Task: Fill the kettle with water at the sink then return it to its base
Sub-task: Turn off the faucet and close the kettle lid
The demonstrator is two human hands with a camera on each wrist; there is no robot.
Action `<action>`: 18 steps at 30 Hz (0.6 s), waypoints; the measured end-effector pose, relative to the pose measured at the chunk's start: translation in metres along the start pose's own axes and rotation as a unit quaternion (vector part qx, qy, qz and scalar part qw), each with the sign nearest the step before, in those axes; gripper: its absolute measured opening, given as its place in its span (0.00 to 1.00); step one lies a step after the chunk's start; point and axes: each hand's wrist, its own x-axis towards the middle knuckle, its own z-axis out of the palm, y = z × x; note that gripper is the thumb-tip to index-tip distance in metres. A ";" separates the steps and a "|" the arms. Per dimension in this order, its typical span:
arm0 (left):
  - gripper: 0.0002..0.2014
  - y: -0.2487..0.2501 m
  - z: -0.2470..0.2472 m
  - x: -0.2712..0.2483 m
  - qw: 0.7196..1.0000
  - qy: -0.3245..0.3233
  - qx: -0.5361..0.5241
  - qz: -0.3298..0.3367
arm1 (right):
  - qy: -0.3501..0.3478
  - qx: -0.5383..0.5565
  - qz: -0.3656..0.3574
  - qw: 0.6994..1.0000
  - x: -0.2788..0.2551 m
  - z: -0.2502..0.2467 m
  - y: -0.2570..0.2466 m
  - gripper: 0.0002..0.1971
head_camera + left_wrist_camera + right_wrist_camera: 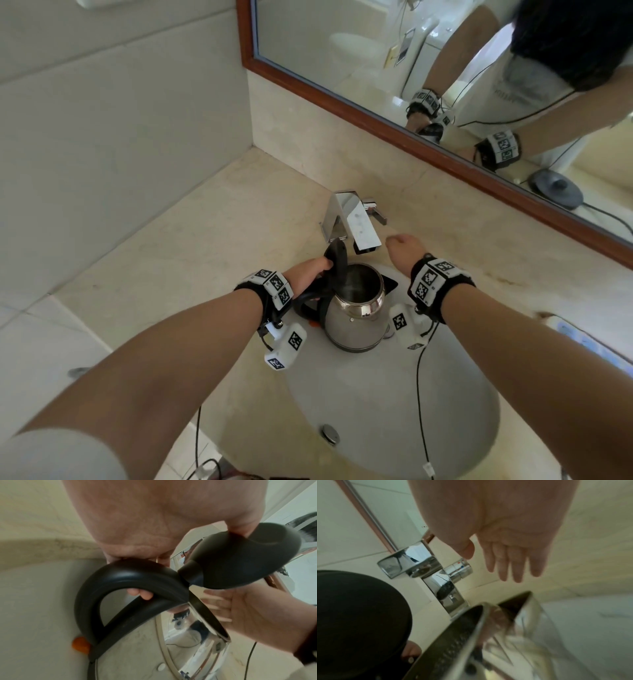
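Note:
A steel kettle (354, 315) with a black handle (120, 577) stands over the sink basin (394, 411), its black lid (337, 260) flipped up. My left hand (310, 277) grips the handle, thumb against the lid (248, 555). The kettle's open mouth sits just below the chrome faucet spout (363, 233). My right hand (404, 250) hovers with straight fingers (510, 561) right of the spout, near the faucet lever (458, 569), holding nothing. No water stream shows. The kettle base appears only as a mirror reflection (555, 188).
A beige stone counter (212, 246) surrounds the basin, with a wall corner at left. A wood-framed mirror (342, 99) runs behind the faucet. A drain plug (330, 433) sits at the basin's near side. A white object (582, 342) lies on the counter at right.

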 end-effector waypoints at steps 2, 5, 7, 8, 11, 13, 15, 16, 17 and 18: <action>0.16 -0.002 0.002 0.001 1.000 -0.001 0.004 0.008 | -0.048 0.020 0.091 0.994 -0.012 0.001 0.012 0.25; 0.15 -0.004 0.004 0.004 1.000 0.006 0.015 0.007 | -0.128 0.206 0.200 0.949 -0.028 0.007 0.020 0.32; 0.16 -0.005 0.006 0.003 1.000 0.005 0.013 0.006 | -0.142 0.288 0.211 0.923 -0.037 0.009 0.019 0.24; 0.15 -0.004 0.007 0.002 1.000 0.007 0.014 0.007 | -0.143 0.283 0.206 0.926 -0.040 0.010 0.018 0.21; 0.14 -0.002 0.009 -0.003 1.000 0.016 0.008 0.018 | -0.158 0.261 0.156 0.939 -0.044 0.012 0.014 0.22; 0.13 -0.004 0.010 -0.001 1.000 0.003 0.021 0.009 | -0.181 0.225 0.129 0.949 -0.048 0.014 0.014 0.32; 0.12 -0.008 0.012 0.001 0.999 -0.006 0.044 0.024 | -0.201 0.220 0.108 0.949 -0.040 0.020 0.023 0.48; 0.14 -0.015 0.010 0.013 0.997 -0.003 0.060 0.038 | -0.205 0.226 0.101 0.947 -0.032 0.024 0.030 0.54; 0.20 -0.021 0.010 0.020 0.996 -0.001 0.075 0.049 | -0.208 0.227 0.097 0.947 -0.026 0.027 0.037 0.57; 0.28 -0.032 0.008 0.035 0.995 0.009 0.082 0.049 | -0.206 0.227 0.094 0.947 -0.020 0.031 0.043 0.57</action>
